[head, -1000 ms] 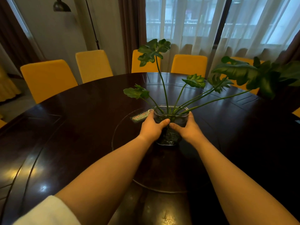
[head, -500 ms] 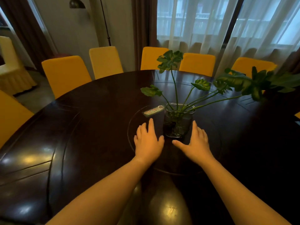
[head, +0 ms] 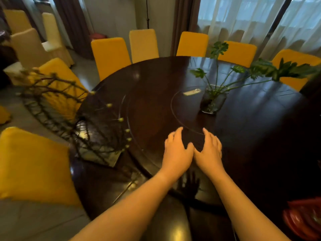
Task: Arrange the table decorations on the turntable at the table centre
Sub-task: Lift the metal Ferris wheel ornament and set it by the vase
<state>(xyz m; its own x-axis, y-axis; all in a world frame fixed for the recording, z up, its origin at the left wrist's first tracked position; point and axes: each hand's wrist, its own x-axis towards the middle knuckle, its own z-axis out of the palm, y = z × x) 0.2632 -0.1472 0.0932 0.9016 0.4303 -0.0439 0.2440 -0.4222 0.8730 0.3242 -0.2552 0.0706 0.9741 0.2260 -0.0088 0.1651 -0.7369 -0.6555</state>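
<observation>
Branch arrangement [head: 74, 122]: at nine o'clock by the desk [head: 260, 136] edge; judged light, stiff, brittle; best gripped low at its base.
Left hand [head: 177, 153]: grip apart, nothing held.
Right hand [head: 210, 152]: grip apart, nothing held.
Glass vase [head: 212, 102]: on the turntable [head: 184, 108] at one o'clock; judged heavy, slippery, breakable.
Room: open desk seen between branches and turntable.

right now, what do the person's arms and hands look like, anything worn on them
Both forearms are bare in view, with no sleeve reaching them. The left hand and right hand wear no gloves, and I can see no rings, watch or bracelet on the fingers or wrists. The picture is slightly blurred, so small jewellery could be missed.
</observation>
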